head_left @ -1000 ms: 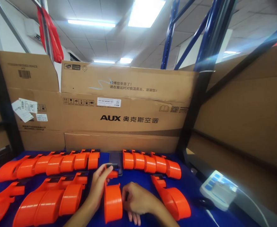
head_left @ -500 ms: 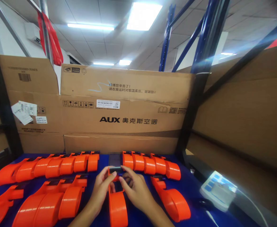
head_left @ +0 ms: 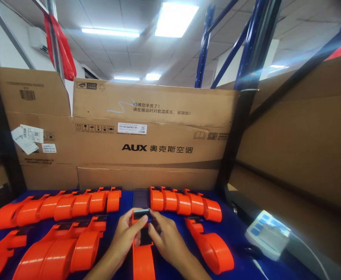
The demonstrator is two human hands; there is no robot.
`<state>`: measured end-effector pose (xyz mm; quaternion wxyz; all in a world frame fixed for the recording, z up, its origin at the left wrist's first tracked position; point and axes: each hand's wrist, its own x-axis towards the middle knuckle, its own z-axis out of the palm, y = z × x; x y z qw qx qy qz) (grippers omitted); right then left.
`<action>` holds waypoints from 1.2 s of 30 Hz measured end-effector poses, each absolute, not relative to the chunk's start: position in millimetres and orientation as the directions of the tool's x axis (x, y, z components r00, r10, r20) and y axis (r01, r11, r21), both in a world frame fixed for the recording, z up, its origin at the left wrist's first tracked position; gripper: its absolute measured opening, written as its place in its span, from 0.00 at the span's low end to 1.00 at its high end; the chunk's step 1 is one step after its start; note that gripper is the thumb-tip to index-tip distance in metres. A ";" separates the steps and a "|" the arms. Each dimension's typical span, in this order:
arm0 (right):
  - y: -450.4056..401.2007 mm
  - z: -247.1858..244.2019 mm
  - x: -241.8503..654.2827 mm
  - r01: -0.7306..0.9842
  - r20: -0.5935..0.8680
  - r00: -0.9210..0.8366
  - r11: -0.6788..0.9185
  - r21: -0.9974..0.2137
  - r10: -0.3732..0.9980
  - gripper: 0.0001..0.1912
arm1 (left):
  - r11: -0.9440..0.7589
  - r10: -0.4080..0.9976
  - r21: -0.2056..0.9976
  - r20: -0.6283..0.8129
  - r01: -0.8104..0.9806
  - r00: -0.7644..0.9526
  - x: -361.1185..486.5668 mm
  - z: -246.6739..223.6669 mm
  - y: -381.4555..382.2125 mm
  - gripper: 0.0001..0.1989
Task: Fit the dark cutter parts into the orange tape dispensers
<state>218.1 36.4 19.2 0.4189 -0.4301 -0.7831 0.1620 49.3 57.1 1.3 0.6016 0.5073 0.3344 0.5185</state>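
Between my hands stands an orange plastic tape dispenser [head_left: 143, 264], its broad rounded band towards me and a black piece [head_left: 141, 214] across its far end. My left hand [head_left: 126, 235] is closed around the far end from the left, its thumb lying over the black piece. From the right, my right hand [head_left: 170, 237] grips the same end with bent fingers and thumb; a small dark part at these fingertips is too hidden to make out. Just beyond my fingertips lies a flat dark rectangular object [head_left: 140, 197].
More orange dispensers stand in a back row left [head_left: 81, 204] and right [head_left: 183, 203], with several nearer at left [head_left: 60, 254] and one at right [head_left: 217, 252]. A white device with blue keys [head_left: 268, 234] and a cable sits right. Cardboard [head_left: 159, 136] walls the blue table.
My left thumb has slid forward and right over the dispenser's black end. The dispenser has tilted slightly in my hands, and my right fingers have closed in at its side.
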 end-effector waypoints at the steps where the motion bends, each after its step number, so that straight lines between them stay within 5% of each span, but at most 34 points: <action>1: 35.9 20.0 218.3 0.534 0.516 -0.286 0.581 -0.614 0.807 0.22 | -0.047 0.963 0.957 0.120 -0.288 0.243 49.0 2.1 57.1 0.22; 10: 36.2 25.3 219.4 0.545 0.515 -0.307 0.592 -0.594 0.800 0.25 | 0.002 0.980 0.930 0.071 -0.367 0.183 47.5 4.8 63.3 0.24; 19: 38.1 10.0 220.4 0.698 0.526 -0.372 0.604 -0.384 0.765 0.37 | 0.034 0.980 0.922 0.045 -0.385 0.195 49.3 6.2 60.4 0.24; 36: 38.9 6.6 217.0 0.756 0.507 -0.385 0.579 -0.306 0.771 0.32 | 0.106 0.974 0.920 -0.019 -0.378 0.227 44.0 8.0 64.0 0.25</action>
